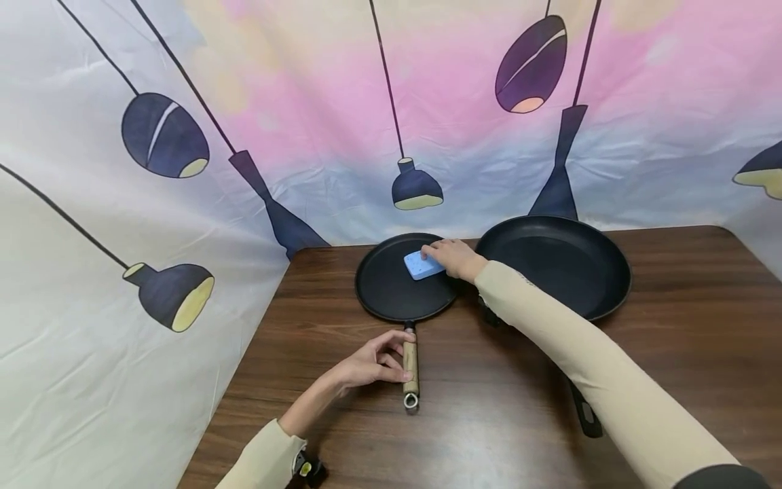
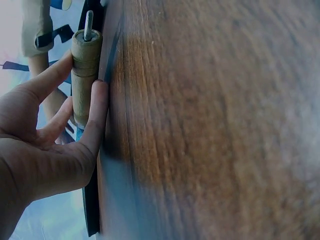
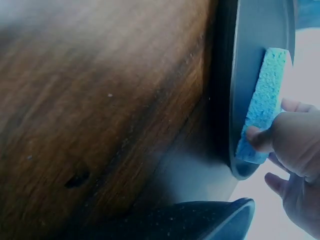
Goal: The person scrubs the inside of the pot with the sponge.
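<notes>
A flat black crepe pan with a wooden handle lies on the table. My left hand holds that handle from its left side, thumb near the metal hanging ring and a finger near the pan end. The left wrist view shows fingers on both sides of the wooden handle. My right hand grips a light blue sponge over the right part of the pan's flat surface. Close up in the right wrist view, the thumb presses the sponge's edge, and the sponge rests against the pan.
A larger, deeper black frying pan stands to the right, its dark handle pointing toward me and partly hidden beneath my right sleeve. Both pans sit on a brown wooden table. A cloth printed with lamps hangs behind.
</notes>
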Tool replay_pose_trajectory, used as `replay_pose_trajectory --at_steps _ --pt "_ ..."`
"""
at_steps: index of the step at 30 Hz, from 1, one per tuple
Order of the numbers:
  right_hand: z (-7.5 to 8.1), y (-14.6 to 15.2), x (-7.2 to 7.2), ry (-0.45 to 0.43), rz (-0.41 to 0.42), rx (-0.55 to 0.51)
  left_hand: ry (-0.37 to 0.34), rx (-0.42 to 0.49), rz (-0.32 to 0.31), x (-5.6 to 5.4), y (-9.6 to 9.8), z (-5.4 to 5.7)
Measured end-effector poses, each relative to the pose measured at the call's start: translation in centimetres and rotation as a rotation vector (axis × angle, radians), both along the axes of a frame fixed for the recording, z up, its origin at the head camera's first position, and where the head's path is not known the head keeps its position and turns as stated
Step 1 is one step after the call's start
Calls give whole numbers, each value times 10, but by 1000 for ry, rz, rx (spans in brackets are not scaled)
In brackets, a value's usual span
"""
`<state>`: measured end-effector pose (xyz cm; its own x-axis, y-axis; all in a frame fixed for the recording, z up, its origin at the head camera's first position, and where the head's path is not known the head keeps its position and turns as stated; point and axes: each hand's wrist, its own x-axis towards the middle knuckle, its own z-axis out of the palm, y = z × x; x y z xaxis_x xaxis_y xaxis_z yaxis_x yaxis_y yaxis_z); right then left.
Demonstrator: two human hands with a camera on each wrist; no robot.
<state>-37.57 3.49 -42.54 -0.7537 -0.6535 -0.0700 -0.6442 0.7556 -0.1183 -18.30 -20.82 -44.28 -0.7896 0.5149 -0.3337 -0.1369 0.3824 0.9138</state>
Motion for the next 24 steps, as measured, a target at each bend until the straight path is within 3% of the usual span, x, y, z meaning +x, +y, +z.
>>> replay_pose_trajectory --at_steps 7,15,24 --pt "-4 5 1 -8 -35 -13 3 -7 6 1 1 -1" --pt "7 15 27 -52 -3 46 2 -26 -4 2 1 1" --pt "5 4 55 -5 84 23 9 -18 -1 1 1 0"
